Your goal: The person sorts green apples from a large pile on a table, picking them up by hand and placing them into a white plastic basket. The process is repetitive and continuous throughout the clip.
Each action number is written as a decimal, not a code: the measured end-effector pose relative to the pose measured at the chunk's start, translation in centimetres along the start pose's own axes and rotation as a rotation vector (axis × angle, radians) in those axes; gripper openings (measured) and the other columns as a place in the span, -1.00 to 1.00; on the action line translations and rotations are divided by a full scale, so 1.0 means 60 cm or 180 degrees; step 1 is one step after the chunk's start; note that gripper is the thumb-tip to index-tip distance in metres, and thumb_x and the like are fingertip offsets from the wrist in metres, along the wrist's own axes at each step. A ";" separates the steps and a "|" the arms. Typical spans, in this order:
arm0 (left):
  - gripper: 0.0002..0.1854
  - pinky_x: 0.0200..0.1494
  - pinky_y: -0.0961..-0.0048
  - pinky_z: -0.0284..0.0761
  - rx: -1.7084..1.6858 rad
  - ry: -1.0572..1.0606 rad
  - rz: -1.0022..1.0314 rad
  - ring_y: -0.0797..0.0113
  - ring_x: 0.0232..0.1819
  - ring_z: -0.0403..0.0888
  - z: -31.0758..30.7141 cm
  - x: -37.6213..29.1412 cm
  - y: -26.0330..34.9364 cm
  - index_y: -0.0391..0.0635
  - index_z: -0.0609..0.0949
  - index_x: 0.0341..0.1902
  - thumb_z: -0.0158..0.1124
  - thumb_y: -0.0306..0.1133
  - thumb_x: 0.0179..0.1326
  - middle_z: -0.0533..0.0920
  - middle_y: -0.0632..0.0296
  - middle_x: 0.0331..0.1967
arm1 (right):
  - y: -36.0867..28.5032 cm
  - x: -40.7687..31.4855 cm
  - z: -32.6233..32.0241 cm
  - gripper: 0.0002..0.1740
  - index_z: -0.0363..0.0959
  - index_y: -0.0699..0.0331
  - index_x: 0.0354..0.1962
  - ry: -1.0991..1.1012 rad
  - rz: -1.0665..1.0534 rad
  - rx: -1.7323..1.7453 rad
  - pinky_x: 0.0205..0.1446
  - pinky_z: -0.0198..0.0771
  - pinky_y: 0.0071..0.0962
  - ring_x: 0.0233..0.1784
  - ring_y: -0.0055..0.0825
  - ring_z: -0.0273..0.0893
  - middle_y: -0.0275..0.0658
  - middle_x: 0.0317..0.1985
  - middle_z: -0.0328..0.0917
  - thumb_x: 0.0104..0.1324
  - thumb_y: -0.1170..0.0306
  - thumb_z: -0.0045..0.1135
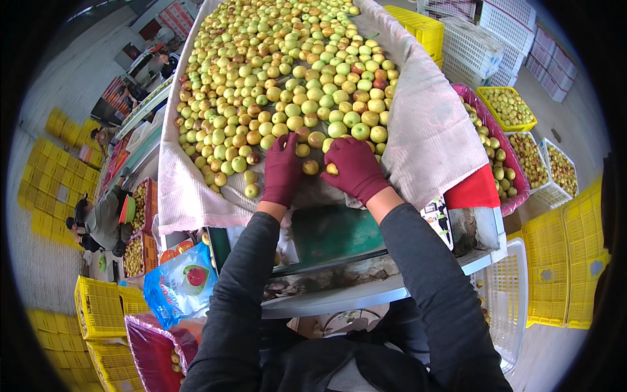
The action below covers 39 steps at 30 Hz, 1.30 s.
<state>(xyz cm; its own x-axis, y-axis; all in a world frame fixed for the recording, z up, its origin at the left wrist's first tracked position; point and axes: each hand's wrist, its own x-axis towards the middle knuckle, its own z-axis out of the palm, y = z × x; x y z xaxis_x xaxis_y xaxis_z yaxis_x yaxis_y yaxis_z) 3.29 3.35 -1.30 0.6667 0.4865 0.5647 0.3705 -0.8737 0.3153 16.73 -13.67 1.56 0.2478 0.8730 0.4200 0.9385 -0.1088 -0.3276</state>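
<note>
Many yellow-green and reddish jujubes (294, 109) lie heaped on a cloth-lined sorting table (196, 208) in front of me. My left hand (283, 171), in a maroon glove, is at the near edge of the heap with its fingers curled. Its fingertips are beside a small jujube (302, 150); whether they grip anything is hidden. My right hand (355, 166), in a matching glove, is curled around a jujube (332, 169) that shows between thumb and fingers. Between the hands another jujube (310, 167) lies loose on the cloth.
A green surface (340, 232) and a metal frame edge (338, 304) lie nearest my body. A blue bag (181, 284) is at left, above a lined crate (156, 355). At right stand a fruit-filled lined crate (514, 161) and yellow crates (563, 259). Several people (105, 218) are at left.
</note>
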 end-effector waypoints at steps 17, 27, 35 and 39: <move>-0.72 -0.01 0.10 0.57 -0.0619 -0.0478 0.0247 -0.11 -0.05 0.61 -0.036 -0.003 0.001 -0.08 0.68 -0.10 0.42 -0.39 0.08 0.63 -0.01 -0.13 | 0.010 -0.009 -0.001 -0.46 0.61 -0.04 0.04 0.0087 0.0036 -0.0576 0.59 0.00 -0.01 0.55 -0.11 0.14 -0.18 0.42 0.32 0.22 -0.13 0.23; -0.53 0.39 0.07 0.33 0.0996 0.0662 -0.0881 -0.14 0.30 0.48 -0.080 0.002 -0.129 -0.01 0.64 0.21 0.26 -0.09 0.29 0.57 -0.07 0.27 | -0.015 -0.011 0.025 -0.53 0.56 -0.09 0.05 0.0247 -0.0922 -0.0140 0.59 -0.03 0.03 0.49 -0.28 0.25 -0.32 0.27 0.46 0.19 0.05 0.29; -0.52 0.45 0.10 0.32 0.0997 0.0334 -0.0207 -0.09 0.40 0.44 -0.033 0.001 -0.059 -0.10 0.57 0.28 0.16 -0.10 0.41 0.51 -0.10 0.37 | -0.016 0.003 0.013 -0.41 0.48 -0.11 0.19 0.0720 -0.0073 -0.0545 0.61 -0.13 0.19 0.53 -0.04 0.17 -0.15 0.41 0.32 0.23 -0.05 0.27; -0.64 0.26 0.09 0.47 -0.0391 0.0120 -0.0313 -0.09 0.21 0.56 -0.031 0.057 -0.039 -0.14 0.64 0.14 0.27 -0.27 0.33 0.66 -0.07 0.09 | 0.004 -0.013 0.020 -0.26 0.37 -0.19 0.37 0.0313 0.0306 -0.0785 0.61 -0.16 0.25 0.60 0.00 0.06 -0.15 0.51 0.21 0.29 -0.20 0.15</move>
<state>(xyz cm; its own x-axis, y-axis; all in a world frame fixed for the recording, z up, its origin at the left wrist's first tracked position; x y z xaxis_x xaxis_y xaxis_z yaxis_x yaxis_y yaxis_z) 3.51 7.04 1.31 0.6053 0.5715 0.5540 0.3495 -0.8162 0.4602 16.46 -13.83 0.15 0.3495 0.8040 0.4811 0.9367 -0.3119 -0.1591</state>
